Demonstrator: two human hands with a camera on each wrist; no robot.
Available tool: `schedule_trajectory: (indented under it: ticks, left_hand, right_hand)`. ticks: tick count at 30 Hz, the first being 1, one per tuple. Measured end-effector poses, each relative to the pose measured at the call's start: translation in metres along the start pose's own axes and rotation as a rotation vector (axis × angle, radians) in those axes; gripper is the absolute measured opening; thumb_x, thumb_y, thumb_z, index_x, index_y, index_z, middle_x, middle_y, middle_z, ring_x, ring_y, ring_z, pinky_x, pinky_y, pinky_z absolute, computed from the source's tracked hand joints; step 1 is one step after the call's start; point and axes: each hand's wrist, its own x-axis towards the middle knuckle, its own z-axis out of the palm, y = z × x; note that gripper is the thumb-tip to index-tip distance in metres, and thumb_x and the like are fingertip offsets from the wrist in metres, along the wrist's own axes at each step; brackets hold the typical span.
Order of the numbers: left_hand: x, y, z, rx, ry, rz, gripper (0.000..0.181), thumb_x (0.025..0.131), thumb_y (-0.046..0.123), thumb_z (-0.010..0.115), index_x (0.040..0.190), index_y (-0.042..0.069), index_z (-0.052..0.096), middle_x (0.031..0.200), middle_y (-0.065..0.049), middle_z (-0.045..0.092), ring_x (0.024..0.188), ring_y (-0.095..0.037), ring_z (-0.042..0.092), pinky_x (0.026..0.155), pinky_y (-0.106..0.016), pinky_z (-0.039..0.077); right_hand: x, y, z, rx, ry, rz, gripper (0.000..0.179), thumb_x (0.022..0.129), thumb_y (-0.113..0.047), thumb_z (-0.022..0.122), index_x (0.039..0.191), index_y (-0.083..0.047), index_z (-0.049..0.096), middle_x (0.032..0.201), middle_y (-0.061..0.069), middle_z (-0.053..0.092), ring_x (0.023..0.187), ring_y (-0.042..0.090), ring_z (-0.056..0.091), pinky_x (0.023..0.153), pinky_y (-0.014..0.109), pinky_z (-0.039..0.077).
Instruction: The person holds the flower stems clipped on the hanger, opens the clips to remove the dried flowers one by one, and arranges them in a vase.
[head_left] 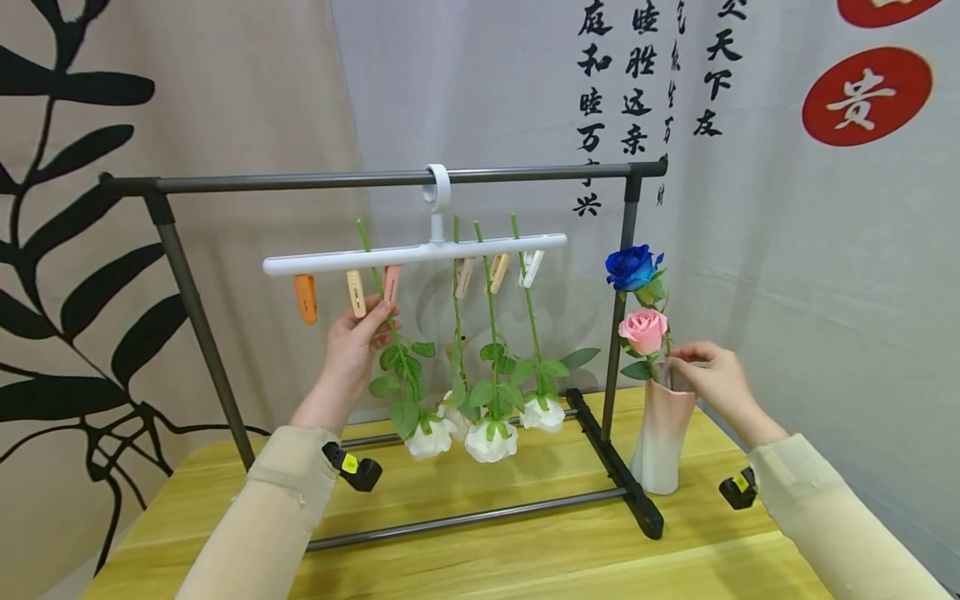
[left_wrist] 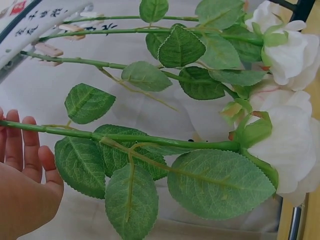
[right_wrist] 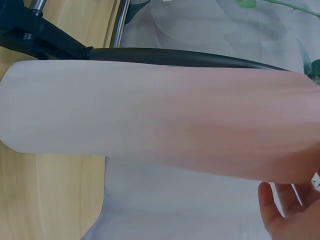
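A white hanger bar [head_left: 420,255] carries several coloured clothes pegs and several white roses hanging head down. My left hand [head_left: 358,340] pinches the stem of the leftmost white rose [head_left: 430,437] just under a pink peg [head_left: 392,283]. In the left wrist view that green stem [left_wrist: 150,140] crosses the fingers, with its leaves and white bloom to the right. My right hand [head_left: 712,379] pinches a rose stem at the mouth of a pink-and-white vase [head_left: 663,437]. A pink rose [head_left: 643,331] and a blue rose [head_left: 633,268] stand above the vase. The vase body hides part of the right fingers in the right wrist view.
The hanger hooks over the grey top rail [head_left: 300,180] of a stand whose black foot [head_left: 626,483] sits left of the vase. An orange peg [head_left: 305,298] and a yellow peg [head_left: 356,293] hang at the bar's left end. A wooden table [head_left: 525,558] lies below.
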Motion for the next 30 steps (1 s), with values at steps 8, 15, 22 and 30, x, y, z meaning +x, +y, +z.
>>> schedule_trajectory:
  ticks: [8, 15, 22, 30]
  left_hand:
    - [-0.0005, -0.0015, 0.0001, 0.005, 0.017, 0.0, 0.006, 0.095, 0.018, 0.065, 0.098, 0.016, 0.06, 0.083, 0.007, 0.071, 0.075, -0.012, 0.065, 0.07, -0.025, 0.046]
    - [-0.0015, 0.0001, 0.0003, 0.008, 0.01, -0.001, 0.01, 0.095, 0.02, 0.065, 0.101, 0.015, 0.059, 0.084, 0.007, 0.07, 0.075, -0.011, 0.064, 0.073, -0.027, 0.046]
    - [-0.0016, -0.0005, -0.0005, 0.003, 0.013, 0.002, 0.009, 0.095, 0.019, 0.064, 0.1, 0.014, 0.059, 0.084, 0.007, 0.07, 0.075, -0.011, 0.064, 0.074, -0.028, 0.046]
    - [-0.0008, -0.0022, -0.0006, 0.011, 0.01, 0.004, 0.013, 0.094, 0.021, 0.066, 0.103, 0.014, 0.059, 0.085, 0.007, 0.07, 0.075, -0.011, 0.064, 0.073, -0.027, 0.046]
  right_hand:
    - [-0.001, 0.0055, 0.0033, 0.005, -0.023, 0.032, 0.034, 0.095, -0.027, 0.062, 0.105, 0.004, 0.068, 0.105, 0.02, 0.066, 0.087, 0.017, 0.058, 0.067, 0.019, 0.048]
    - [-0.0011, 0.0057, 0.0043, 0.0, -0.007, 0.032, 0.035, 0.094, -0.031, 0.064, 0.104, 0.003, 0.07, 0.105, 0.018, 0.066, 0.087, 0.015, 0.058, 0.068, 0.019, 0.047]
    - [-0.0022, 0.0048, 0.0053, 0.001, -0.012, 0.039, 0.036, 0.095, -0.03, 0.063, 0.107, 0.003, 0.069, 0.106, 0.018, 0.066, 0.086, 0.014, 0.058, 0.068, 0.018, 0.047]
    - [-0.0045, 0.0049, 0.0046, 0.05, -0.001, 0.051, 0.032, 0.095, -0.023, 0.061, 0.107, 0.006, 0.067, 0.098, 0.016, 0.064, 0.08, 0.01, 0.055, 0.064, 0.021, 0.048]
